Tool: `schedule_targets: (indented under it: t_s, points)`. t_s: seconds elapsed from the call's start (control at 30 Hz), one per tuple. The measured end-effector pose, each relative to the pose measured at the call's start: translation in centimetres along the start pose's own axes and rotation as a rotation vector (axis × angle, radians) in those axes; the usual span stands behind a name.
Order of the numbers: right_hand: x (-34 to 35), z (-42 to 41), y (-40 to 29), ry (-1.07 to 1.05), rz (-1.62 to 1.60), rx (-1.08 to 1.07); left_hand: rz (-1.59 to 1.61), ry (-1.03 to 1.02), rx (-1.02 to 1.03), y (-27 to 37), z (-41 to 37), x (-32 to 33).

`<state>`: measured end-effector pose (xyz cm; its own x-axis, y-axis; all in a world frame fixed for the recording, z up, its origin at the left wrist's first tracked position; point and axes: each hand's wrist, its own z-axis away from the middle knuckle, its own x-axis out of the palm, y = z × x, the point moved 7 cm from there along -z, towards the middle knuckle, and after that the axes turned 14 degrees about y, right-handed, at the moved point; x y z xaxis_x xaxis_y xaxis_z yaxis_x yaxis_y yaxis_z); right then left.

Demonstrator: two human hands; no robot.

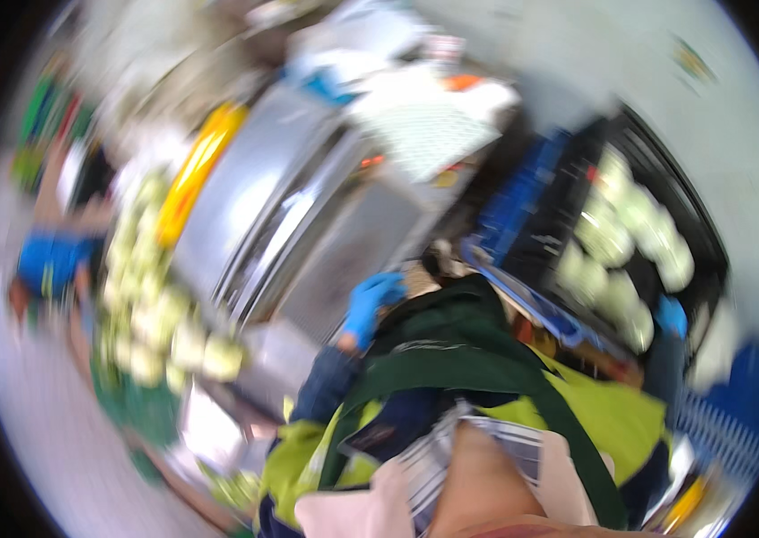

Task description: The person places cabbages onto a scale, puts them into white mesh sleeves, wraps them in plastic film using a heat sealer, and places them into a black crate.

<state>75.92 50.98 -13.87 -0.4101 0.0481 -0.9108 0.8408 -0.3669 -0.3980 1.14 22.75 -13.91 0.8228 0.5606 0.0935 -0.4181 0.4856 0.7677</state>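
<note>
My right hand, in a blue glove, is at the near right side of a black plastic crate; blur hides whether its fingers grip the rim. Inside that crate lie several pale green cabbage heads, shiny as if film-wrapped. My left hand, also blue-gloved, hangs in front of my dark green apron, beside a steel worktop machine. Its fingers look bent, and I make out nothing in them.
Loose pale green heads are piled left of the machine, by a yellow bar or roll. A green crate is below them. Blue crates stand beside the black one. Another person is at far left. White sheets lie behind.
</note>
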Motion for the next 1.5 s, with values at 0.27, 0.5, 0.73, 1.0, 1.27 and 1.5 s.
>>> schedule_targets:
  t_s: [0.27, 0.5, 0.73, 1.0, 1.27, 1.5]
  points:
    - [-2.5, 18.0, -44.3, -0.191, -0.829, -0.342, 0.244, 0.248, 0.136, -1.1, 1.4, -12.0]
    - [5.7, 32.2, -63.1, -0.591, -0.457, -0.804, 0.288, 1.048, 0.438, -4.3, 8.9, -35.3]
    - [18.0, 48.8, -72.6, -1.082, -0.32, -1.081, -0.783, 1.794, 0.351, 1.4, 16.2, -53.0]
    - [26.6, 58.4, -67.7, -1.571, -0.162, -0.897, -0.432, 1.501, 0.446, -4.8, 13.9, -59.1]
    - [27.6, 58.2, -65.2, -1.576, -0.163, -0.88, -0.696, 1.857, 0.392, -1.1, 32.4, -52.0]
    - [26.6, 58.5, -63.8, -1.592, -0.215, -0.951, -0.546, 1.793, 0.087, -13.5, 39.1, -55.5]
